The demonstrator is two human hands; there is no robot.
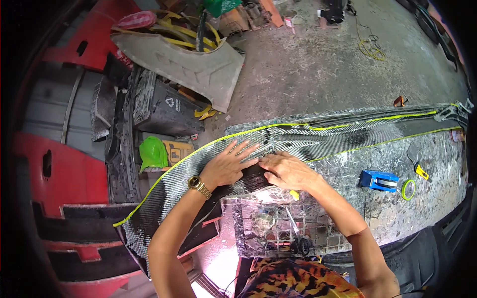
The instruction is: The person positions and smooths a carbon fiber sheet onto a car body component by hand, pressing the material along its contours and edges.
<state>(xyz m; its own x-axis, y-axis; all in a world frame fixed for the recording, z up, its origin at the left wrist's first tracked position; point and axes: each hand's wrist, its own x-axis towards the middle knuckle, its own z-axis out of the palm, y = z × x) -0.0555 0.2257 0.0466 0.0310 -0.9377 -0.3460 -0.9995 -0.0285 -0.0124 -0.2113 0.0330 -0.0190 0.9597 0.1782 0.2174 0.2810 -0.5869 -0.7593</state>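
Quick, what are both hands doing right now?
Left hand: open, fingers spread on the black woven fabric.
Right hand: fingers bent, touching the fabric; whether it's pinching it, I can't tell.

A person's bare left arm [174,226] and right arm [340,206] angled inward, elbows bent, bringing both hands nearly together. The left hand [224,166] lay palm down, its fingers fanned; the right hand [287,171] curled its fingers leftward, thumb apart below them.
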